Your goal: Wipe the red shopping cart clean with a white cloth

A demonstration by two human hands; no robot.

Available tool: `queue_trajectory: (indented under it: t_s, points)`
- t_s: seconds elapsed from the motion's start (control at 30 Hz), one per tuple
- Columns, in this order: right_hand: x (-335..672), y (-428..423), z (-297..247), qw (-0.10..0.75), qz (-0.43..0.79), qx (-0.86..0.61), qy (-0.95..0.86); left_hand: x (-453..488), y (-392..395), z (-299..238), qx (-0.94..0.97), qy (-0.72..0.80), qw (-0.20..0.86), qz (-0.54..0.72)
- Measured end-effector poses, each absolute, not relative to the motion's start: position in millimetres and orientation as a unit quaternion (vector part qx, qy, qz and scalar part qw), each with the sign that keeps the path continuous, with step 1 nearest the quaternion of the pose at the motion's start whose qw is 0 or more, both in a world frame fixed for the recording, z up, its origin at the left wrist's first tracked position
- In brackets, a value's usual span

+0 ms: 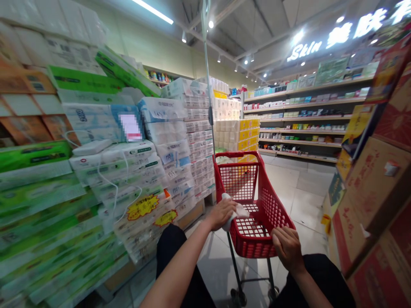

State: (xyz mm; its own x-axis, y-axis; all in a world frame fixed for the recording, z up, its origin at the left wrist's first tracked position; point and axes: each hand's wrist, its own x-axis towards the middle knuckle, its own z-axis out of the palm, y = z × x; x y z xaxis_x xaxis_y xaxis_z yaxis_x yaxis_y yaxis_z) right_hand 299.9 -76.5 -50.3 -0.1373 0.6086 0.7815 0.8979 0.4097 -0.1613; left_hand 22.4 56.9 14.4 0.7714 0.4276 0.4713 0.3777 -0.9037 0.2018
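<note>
Cloth (242, 211), thin and white, lies under the left hand (224, 214) and straddles the left rim (218, 182) of the red cart (271, 204); from my distant seat I cannot tell whether it is fabric or paper. That left hand is curled over the rim with the cloth caught between fingers and plastic, one loose end trailing inside the cart, another hanging outside. So the relation I care about is short: the cloth sits right at the left grip, in contact with it, while the right hand (287, 246) is well apart, across the width of the cart. Its fingers are folded over the near right corner, holding the cart and no cloth that I can make out.

I read the cart's long axis as running forward and a little to the left, its raised far end beyond both hands, its near end between the knees (171, 246). The cloth seems to cross the rim rather than follow it, as far as I can judge with the hand covering its middle. On my left, tissue packs (173, 145) stand stacked; on my right, cardboard boxes (369, 184) rise beyond the right knee.
</note>
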Motion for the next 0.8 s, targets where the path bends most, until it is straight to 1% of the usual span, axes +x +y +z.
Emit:
queue_trajectory:
  t_s: [0.1,0.2,0.33,0.43,0.53,0.6,0.7,0.8]
  points:
    - [296.9,-74.9,-50.9,0.410,-0.182,-0.516,-0.730,27.1,77.4,19.4,0.929,0.251,0.061,0.266]
    - [293.9,-74.1,-53.2,0.405,-0.198,-0.528,-0.720,32.7,69.3,12.5,0.913,0.265,0.075,0.300]
    - [292.2,-72.7,-56.0,0.409,-0.231,-0.538,-0.700,39.5,15.4,-7.4,0.893,0.272,0.090,0.346]
    - [292.4,-72.6,-56.0,0.413,-0.237,-0.538,-0.695,46.2,-29.1,-21.9,0.895,0.269,0.093,0.342]
    - [292.6,-74.5,-54.6,0.415,-0.227,-0.540,-0.696,49.4,-46.6,-28.7,0.886,0.291,0.089,0.351]
    - [292.7,-75.8,-53.6,0.414,-0.213,-0.539,-0.702,46.0,-38.6,-26.6,0.902,0.257,0.073,0.340]
    - [292.7,-76.1,-52.3,0.414,-0.195,-0.536,-0.710,33.9,-5.7,-13.9,0.942,0.166,0.048,0.287]
    - [291.0,-74.6,-51.5,0.421,-0.190,-0.531,-0.710,22.0,35.9,3.2,0.950,0.162,0.041,0.262]
